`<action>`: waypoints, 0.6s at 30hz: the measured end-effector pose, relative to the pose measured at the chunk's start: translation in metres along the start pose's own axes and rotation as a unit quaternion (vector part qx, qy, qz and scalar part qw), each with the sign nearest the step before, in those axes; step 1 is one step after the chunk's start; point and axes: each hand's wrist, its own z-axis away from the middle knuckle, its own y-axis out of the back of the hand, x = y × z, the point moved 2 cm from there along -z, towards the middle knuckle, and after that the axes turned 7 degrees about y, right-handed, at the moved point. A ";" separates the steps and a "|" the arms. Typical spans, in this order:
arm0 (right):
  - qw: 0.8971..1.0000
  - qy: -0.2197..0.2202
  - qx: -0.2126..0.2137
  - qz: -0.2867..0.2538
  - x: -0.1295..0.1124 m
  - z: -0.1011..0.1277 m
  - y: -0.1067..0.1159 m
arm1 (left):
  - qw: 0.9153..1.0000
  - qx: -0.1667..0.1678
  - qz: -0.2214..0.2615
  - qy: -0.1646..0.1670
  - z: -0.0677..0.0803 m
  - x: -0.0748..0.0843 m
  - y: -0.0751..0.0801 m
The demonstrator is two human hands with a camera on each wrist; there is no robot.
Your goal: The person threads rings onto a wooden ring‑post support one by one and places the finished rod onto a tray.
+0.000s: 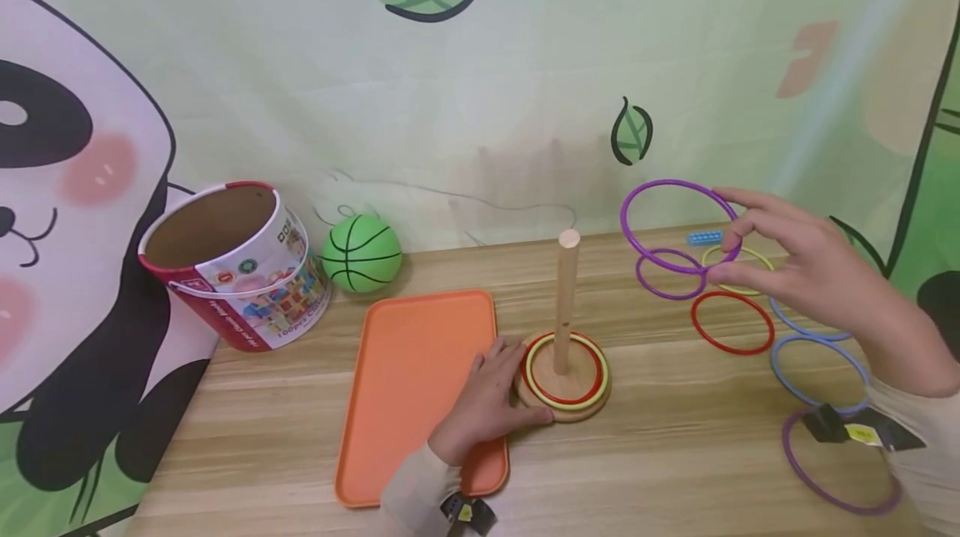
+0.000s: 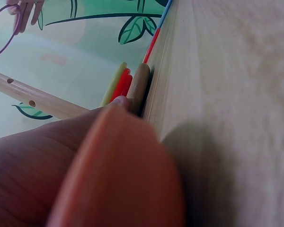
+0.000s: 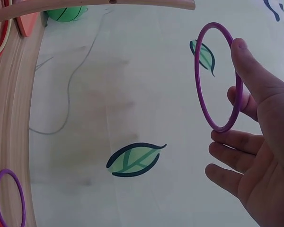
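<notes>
A wooden ring stand with an upright peg (image 1: 566,295) stands on the table. A yellow ring (image 1: 567,409) and red ring lie round the peg on its round base. My left hand (image 1: 487,393) grips the left side of this base, thumb at the front edge, wrist over the orange tray (image 1: 420,370). Up to the right, my right hand (image 1: 810,266) pinches a purple ring (image 3: 197,78) between thumb and fingers. The ring hangs in the air, apart from the peg. In the left wrist view the tray's blurred edge hides part of the left hand.
Several loose rings lie on the right: a small purple ring (image 1: 652,293), a red ring (image 1: 731,350), a yellow one, blue ones, and another purple ring (image 1: 825,499). A small blue block (image 1: 705,238) is behind them. A bucket (image 1: 300,303) and green ball (image 1: 362,253) stand left.
</notes>
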 end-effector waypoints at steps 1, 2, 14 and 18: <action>1.000 0.002 0.001 -0.001 -0.001 -0.002 0.000 | 1.000 -0.001 0.002 0.000 0.000 0.000 0.000; 1.000 0.008 0.003 -0.002 -0.002 -0.004 -0.001 | 1.000 -0.001 0.004 -0.001 0.000 0.000 0.000; 0.999 0.032 0.005 -0.018 -0.016 -0.023 -0.007 | 1.000 -0.002 0.007 -0.003 -0.001 0.000 0.000; 0.999 0.033 0.002 -0.010 -0.020 -0.031 -0.010 | 1.000 -0.002 0.005 -0.005 -0.001 -0.001 0.001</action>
